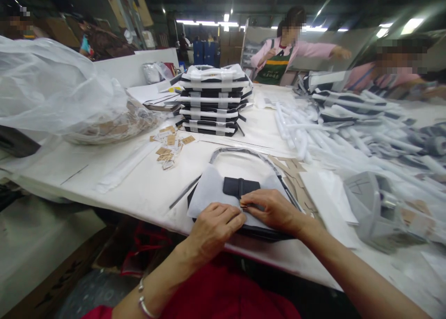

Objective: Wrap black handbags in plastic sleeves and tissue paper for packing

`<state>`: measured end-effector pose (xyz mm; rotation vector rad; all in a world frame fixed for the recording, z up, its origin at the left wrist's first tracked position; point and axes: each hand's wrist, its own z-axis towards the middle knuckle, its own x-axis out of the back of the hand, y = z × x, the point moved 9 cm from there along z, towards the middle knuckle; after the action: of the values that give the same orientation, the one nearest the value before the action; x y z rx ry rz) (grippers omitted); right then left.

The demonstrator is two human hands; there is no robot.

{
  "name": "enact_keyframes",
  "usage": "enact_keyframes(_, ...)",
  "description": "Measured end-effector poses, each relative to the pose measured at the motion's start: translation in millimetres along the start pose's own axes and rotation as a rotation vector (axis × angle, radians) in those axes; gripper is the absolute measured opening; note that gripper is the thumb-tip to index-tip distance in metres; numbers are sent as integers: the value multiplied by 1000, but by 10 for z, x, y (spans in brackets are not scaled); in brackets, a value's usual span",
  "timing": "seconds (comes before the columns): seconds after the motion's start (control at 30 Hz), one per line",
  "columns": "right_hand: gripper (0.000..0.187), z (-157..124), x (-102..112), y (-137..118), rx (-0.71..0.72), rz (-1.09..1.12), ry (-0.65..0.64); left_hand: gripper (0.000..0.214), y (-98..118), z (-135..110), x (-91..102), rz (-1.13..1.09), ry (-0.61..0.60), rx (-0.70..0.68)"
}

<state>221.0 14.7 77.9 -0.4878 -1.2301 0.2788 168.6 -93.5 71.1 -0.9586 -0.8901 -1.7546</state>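
A black handbag [265, 233] lies on the table in front of me, with a white tissue sheet [205, 196] over its front. Its wrapped handle [240, 151] arches away from me. A black flap with a narrow strap [241, 186] rests on the tissue. At the strap's lower end, my right hand [270, 210] pinches a small gold-coloured clasp [243, 204]. My left hand [218, 224] lies on the tissue just left of the clasp, fingers stretched out and holding nothing that I can see.
Behind the bag stands a stack of wrapped black bags [211, 100]. Small brown tags [170, 140] lie left of it, near a large clear plastic bag [59, 91]. White foam tubes [299, 128] pile up at right, beyond a tape dispenser [379, 212]. Co-workers [282, 54] stand across the table.
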Motion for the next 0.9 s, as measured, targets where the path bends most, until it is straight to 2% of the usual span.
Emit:
enact_keyframes(0.13,29,20,-18,-96,11,19,-100,23,-64,-73,-98,31,70,26)
enact_keyframes(0.23,26,40,-14,-74,-51,76,-129,21,-67,-96,-97,31,96,37)
enact_keyframes(0.33,25,48,-24,41,-176,108,-121,21,-52,-112,-79,29,140,35)
enact_keyframes(0.43,32,44,-55,126,-257,121,-116,24,-52,-134,-58,11,196,34)
enact_keyframes(0.77,31,38,-78,169,-315,190,-80,17,-46,-175,-53,-14,221,18)
enact_keyframes(0.9,29,-3,-84,235,-357,273,-68,24,-49,-171,-48,-23,212,24)
